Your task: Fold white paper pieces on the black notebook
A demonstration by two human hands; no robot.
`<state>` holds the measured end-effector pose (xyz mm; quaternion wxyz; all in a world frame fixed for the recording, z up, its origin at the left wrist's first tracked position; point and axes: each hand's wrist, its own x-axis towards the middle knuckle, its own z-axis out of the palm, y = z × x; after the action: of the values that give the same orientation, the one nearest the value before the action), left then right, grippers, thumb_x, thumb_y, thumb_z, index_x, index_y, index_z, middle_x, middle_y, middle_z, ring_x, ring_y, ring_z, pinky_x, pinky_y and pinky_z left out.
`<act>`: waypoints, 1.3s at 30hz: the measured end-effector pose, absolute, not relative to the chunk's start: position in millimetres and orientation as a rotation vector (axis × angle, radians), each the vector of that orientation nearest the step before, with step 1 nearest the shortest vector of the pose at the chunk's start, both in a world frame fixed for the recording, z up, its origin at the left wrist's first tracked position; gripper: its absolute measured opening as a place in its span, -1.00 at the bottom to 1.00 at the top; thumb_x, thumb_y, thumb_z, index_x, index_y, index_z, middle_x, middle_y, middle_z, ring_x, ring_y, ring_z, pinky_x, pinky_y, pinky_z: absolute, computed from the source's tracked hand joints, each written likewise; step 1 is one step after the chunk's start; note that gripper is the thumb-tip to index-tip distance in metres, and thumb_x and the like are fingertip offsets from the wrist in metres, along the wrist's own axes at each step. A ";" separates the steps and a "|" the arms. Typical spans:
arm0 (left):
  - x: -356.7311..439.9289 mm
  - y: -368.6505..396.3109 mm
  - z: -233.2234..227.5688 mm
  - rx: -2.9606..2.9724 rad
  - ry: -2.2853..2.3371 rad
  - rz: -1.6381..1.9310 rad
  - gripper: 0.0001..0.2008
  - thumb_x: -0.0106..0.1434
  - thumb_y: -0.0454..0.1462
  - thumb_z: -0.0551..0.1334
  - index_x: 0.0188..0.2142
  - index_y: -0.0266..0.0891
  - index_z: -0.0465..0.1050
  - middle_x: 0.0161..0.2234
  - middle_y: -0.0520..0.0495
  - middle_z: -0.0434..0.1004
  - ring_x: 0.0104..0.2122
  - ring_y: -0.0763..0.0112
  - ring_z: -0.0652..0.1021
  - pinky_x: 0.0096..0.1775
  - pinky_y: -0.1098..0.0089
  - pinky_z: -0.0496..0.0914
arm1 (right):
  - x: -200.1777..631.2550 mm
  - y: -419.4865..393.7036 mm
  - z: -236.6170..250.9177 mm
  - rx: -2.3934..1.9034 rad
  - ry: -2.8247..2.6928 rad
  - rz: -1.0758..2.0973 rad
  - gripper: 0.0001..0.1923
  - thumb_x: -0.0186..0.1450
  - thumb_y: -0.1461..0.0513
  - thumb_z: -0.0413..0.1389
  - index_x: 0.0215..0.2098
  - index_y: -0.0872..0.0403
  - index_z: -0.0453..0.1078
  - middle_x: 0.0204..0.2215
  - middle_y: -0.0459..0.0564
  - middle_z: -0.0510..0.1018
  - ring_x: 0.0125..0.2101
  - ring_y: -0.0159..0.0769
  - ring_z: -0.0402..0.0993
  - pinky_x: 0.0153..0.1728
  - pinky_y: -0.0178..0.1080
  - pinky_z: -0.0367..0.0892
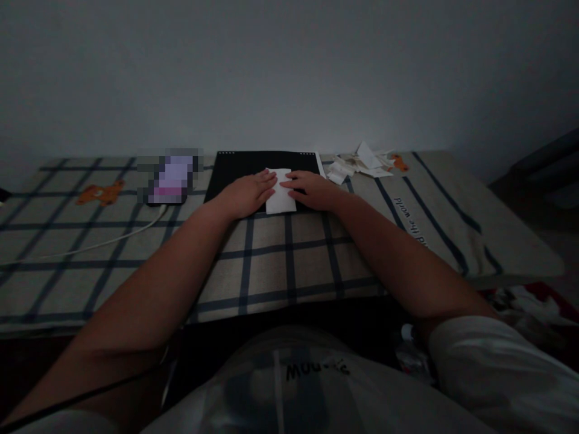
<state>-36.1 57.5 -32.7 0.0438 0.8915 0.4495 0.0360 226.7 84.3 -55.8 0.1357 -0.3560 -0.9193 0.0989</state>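
Observation:
A small white slip of paper lies on a black flat sheet or calendar backing with punched holes along its far edge. My left hand lies flat at the slip's left side, fingers stretched out and fingertips touching it. From the other side, my right hand rests with its fingers spread, their tips on the slip's right part. Neither hand is closed around anything.
A checked cloth covers the table. A phone with a blurred screen and white cable lies left. Paper scraps are piled right. A plastic bottle and a red container holding crumpled paper are below.

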 end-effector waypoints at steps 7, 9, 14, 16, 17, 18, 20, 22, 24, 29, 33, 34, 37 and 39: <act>-34.7 57.4 -33.2 2.752 1.383 0.092 -0.36 0.67 -0.14 -0.07 0.58 -0.39 0.31 0.62 -0.27 0.23 0.64 0.15 0.22 0.62 0.09 0.11 | 222.0 78.5 -49.7 -1.074 -2.695 0.253 -0.47 0.62 0.20 0.01 0.45 0.12 0.55 0.50 0.30 0.48 0.45 0.10 0.42 0.47 0.12 0.29; -35.3 57.7 -33.7 2.758 1.376 0.093 -0.35 0.68 -0.14 -0.08 0.58 -0.41 0.30 0.63 -0.28 0.23 0.64 0.14 0.22 0.62 0.10 0.09 | 222.0 77.2 -48.7 -1.090 -2.699 0.249 -0.46 0.63 0.20 0.01 0.46 0.12 0.54 0.52 0.30 0.46 0.46 0.09 0.41 0.48 0.11 0.27; -35.2 58.4 -34.4 2.763 1.387 0.072 -0.32 0.68 -0.11 -0.12 0.58 -0.49 0.27 0.62 -0.32 0.22 0.64 0.14 0.22 0.62 0.13 0.08 | 221.7 75.3 -47.1 -1.102 -2.707 0.232 -0.46 0.64 0.20 0.00 0.47 0.11 0.53 0.53 0.30 0.44 0.45 0.10 0.41 0.46 0.11 0.29; -34.6 58.3 -34.5 2.763 1.390 0.067 -0.31 0.68 -0.11 -0.11 0.58 -0.52 0.27 0.62 -0.34 0.22 0.64 0.12 0.22 0.62 0.13 0.08 | 220.8 75.0 -46.7 -1.108 -2.715 0.218 -0.46 0.64 0.20 -0.01 0.47 0.11 0.54 0.52 0.30 0.44 0.45 0.10 0.42 0.45 0.11 0.29; -34.5 58.3 -34.6 2.764 1.388 0.067 -0.31 0.68 -0.12 -0.11 0.57 -0.53 0.27 0.62 -0.35 0.21 0.64 0.11 0.23 0.62 0.13 0.08 | 220.3 74.9 -46.4 -1.110 -2.720 0.211 -0.46 0.64 0.21 -0.01 0.47 0.11 0.54 0.52 0.30 0.45 0.45 0.10 0.41 0.45 0.10 0.29; -34.6 58.3 -34.7 2.765 1.384 0.068 -0.31 0.68 -0.12 -0.10 0.57 -0.53 0.28 0.62 -0.35 0.21 0.64 0.11 0.23 0.62 0.13 0.08 | 219.8 74.7 -46.2 -1.112 -2.724 0.204 -0.47 0.64 0.21 -0.01 0.47 0.11 0.54 0.52 0.30 0.45 0.45 0.09 0.41 0.45 0.10 0.28; -35.2 58.7 -35.4 2.770 1.376 0.080 -0.32 0.68 -0.12 -0.10 0.57 -0.49 0.28 0.62 -0.33 0.22 0.64 0.11 0.23 0.62 0.10 0.10 | 219.1 74.1 -45.9 -1.118 -2.730 0.190 -0.47 0.64 0.22 -0.01 0.47 0.11 0.53 0.52 0.30 0.45 0.45 0.09 0.41 0.45 0.09 0.29; -36.1 59.9 -36.4 2.775 1.369 0.093 -0.34 0.68 -0.13 -0.09 0.57 -0.45 0.30 0.62 -0.31 0.22 0.64 0.11 0.23 0.61 0.06 0.13 | 218.7 73.1 -45.6 -1.128 -2.727 0.172 -0.47 0.64 0.23 0.00 0.47 0.08 0.54 0.52 0.29 0.45 0.45 0.09 0.42 0.43 0.09 0.31; -36.8 61.4 -37.4 2.778 1.362 0.099 -0.35 0.68 -0.13 -0.08 0.57 -0.42 0.31 0.62 -0.30 0.23 0.63 0.11 0.24 0.61 0.04 0.14 | 218.5 71.6 -45.4 -1.138 -2.725 0.158 -0.48 0.63 0.23 0.01 0.47 0.06 0.54 0.52 0.29 0.45 0.44 0.10 0.42 0.42 0.11 0.33; -36.8 63.5 -38.3 2.773 1.369 0.078 -0.32 0.68 -0.11 -0.09 0.58 -0.45 0.28 0.63 -0.29 0.22 0.64 0.14 0.22 0.62 0.10 0.10 | 216.4 69.2 -45.2 -1.119 -2.698 0.123 -0.49 0.60 0.25 0.04 0.41 0.14 0.59 0.53 0.34 0.43 0.49 0.11 0.35 0.47 0.12 0.27; -35.9 62.1 -37.3 2.757 1.378 0.085 -0.30 0.67 -0.09 -0.10 0.56 -0.52 0.30 0.62 -0.34 0.22 0.64 0.13 0.23 0.62 0.15 0.08 | 212.3 70.8 -46.8 -1.018 -2.703 0.111 -0.48 0.54 0.29 0.04 0.38 0.15 0.60 0.46 0.29 0.52 0.40 0.09 0.43 0.42 0.14 0.31; -35.8 61.7 -37.1 2.754 1.380 0.092 -0.30 0.67 -0.09 -0.10 0.55 -0.52 0.31 0.62 -0.35 0.23 0.63 0.12 0.23 0.62 0.16 0.08 | 211.3 71.2 -47.2 -1.002 -2.712 0.121 -0.46 0.53 0.31 0.03 0.39 0.16 0.58 0.44 0.29 0.54 0.37 0.08 0.46 0.40 0.12 0.32; -35.7 61.3 -37.1 2.753 1.376 0.102 -0.30 0.67 -0.09 -0.11 0.54 -0.49 0.34 0.61 -0.33 0.25 0.63 0.13 0.25 0.62 0.15 0.09 | 209.1 70.7 -47.6 -0.998 -2.727 0.132 -0.43 0.53 0.33 0.01 0.44 0.20 0.53 0.42 0.32 0.55 0.35 0.06 0.48 0.39 0.09 0.34; -36.0 62.0 -37.8 2.754 1.366 0.102 -0.31 0.67 -0.09 -0.10 0.55 -0.47 0.34 0.61 -0.31 0.26 0.63 0.14 0.25 0.62 0.12 0.11 | 208.0 69.2 -47.0 -1.021 -2.729 0.112 -0.43 0.54 0.32 -0.01 0.45 0.21 0.52 0.44 0.32 0.54 0.36 0.08 0.46 0.39 0.09 0.33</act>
<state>-36.0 62.0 -37.8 0.0327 0.8949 0.4439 0.0331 208.0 69.2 -47.0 0.1126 -0.3479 -0.9300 0.0383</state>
